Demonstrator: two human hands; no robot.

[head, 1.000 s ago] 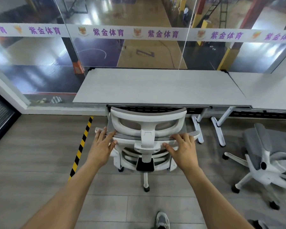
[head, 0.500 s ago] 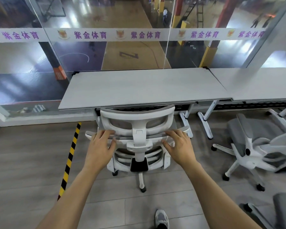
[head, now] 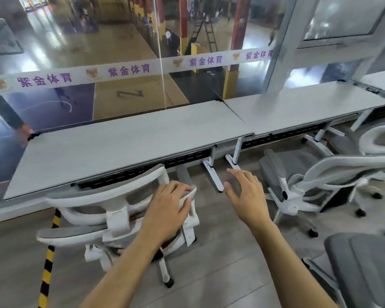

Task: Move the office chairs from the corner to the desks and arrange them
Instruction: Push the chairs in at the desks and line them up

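White chair (head: 118, 221) is tucked against the counter (head: 120, 147) with its armrest (head: 192, 193) gripped by the left hand (head: 168, 207), right hand (head: 247, 196) held open, fingers spread.

Grey plank floor (head: 220, 274) (striped tape (head: 48, 270) at left) carries white chairs (head: 111, 205), desks (head: 120, 147).
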